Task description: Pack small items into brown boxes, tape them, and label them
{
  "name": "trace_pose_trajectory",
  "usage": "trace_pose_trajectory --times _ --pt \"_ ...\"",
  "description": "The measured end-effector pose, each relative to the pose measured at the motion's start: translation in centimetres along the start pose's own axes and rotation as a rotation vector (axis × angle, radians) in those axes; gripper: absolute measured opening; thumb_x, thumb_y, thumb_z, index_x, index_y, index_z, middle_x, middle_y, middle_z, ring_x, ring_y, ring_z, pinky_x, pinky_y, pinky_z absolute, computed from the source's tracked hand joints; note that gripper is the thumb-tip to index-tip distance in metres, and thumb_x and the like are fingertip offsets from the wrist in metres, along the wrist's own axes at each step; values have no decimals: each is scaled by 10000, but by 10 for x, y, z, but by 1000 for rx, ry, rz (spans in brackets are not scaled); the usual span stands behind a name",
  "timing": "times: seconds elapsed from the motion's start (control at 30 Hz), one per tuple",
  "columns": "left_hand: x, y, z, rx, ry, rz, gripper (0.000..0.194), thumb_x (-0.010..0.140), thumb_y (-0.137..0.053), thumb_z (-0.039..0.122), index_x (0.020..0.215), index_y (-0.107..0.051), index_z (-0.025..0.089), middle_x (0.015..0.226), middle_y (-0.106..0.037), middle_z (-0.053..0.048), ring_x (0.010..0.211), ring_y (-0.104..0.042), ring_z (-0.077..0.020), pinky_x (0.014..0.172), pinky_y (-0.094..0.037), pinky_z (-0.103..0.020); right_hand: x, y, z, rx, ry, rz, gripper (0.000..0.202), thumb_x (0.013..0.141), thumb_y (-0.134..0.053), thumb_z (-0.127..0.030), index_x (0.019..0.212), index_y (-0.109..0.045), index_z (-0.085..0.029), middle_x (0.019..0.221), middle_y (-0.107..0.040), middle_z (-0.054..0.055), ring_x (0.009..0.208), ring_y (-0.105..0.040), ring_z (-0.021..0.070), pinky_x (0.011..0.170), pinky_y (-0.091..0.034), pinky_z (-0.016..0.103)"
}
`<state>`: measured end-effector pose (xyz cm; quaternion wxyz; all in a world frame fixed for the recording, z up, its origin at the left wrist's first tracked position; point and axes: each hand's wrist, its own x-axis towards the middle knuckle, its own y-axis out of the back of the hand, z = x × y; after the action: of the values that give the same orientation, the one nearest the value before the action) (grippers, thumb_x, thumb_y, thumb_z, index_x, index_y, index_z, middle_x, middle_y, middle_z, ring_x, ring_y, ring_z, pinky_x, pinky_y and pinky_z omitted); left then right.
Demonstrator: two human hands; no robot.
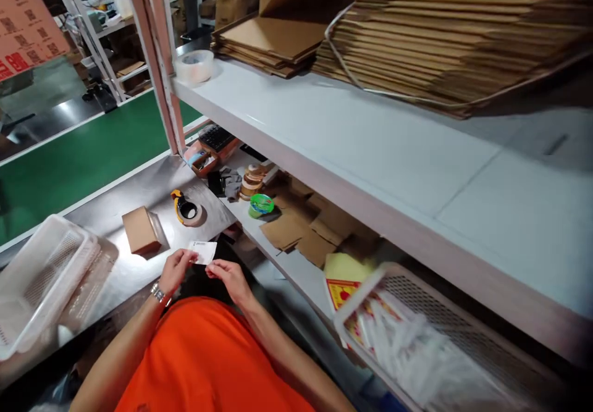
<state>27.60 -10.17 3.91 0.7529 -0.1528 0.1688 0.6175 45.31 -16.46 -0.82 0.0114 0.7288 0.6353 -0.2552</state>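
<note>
A small white printed label (204,252) is held up in front of my body, just past the edge of the steel table. My left hand (176,268) pinches its left end between thumb and fingers. At its lower right corner, my right hand (230,276) has thumb and forefinger pressed together on the paper. Beyond the hands on the steel table stand a small brown cardboard box (139,230) and a tape dispenser (188,208) with a yellow-and-black handle.
White plastic baskets (44,276) sit at the table's left end. A long white shelf (324,134) carries flattened cartons (445,35) and a clear tape roll (194,66). Below it are a green-lidded cup (262,205), cardboard pieces and a basket of plastic bags (417,344). A green conveyor belt (92,159) runs behind.
</note>
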Motion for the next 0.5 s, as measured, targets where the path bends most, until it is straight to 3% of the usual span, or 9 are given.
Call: trace_pose_trajectory --times 0.13,0.3,0.4,0.5 --pt "1 -26 -3 139 -23 -190 194 756 -998 330 824 -862 211 855 -845 -81 831 -735 -242 837 -576 -299 -9 11 -1 -64 75 13 364 776 -860 -586 769 -857 -222 755 -784 29 759 -674 220 812 -547 374" --pt "5 -46 5 76 66 -129 221 850 -918 200 678 -786 158 658 -733 -40 664 -634 -177 703 -513 -267 -21 30 -3 -4 59 -3 332 780 -845 -540 725 -833 -212 754 -786 37 745 -672 205 824 -544 371" --pt "7 -48 13 -111 212 -110 278 943 -861 223 707 -725 168 682 -726 -35 628 -661 -164 705 -560 -281 -35 61 -2 118 13 46 371 695 -868 -578 643 -771 -224 679 -742 49 676 -654 213 765 -559 398" --pt "7 -44 18 -260 336 -86 177 1002 -795 188 838 -731 170 817 -795 -47 700 -748 -175 778 -625 -293 -58 110 -8 116 48 303 448 660 -868 -641 544 -656 -263 568 -657 45 596 -624 230 676 -558 434"
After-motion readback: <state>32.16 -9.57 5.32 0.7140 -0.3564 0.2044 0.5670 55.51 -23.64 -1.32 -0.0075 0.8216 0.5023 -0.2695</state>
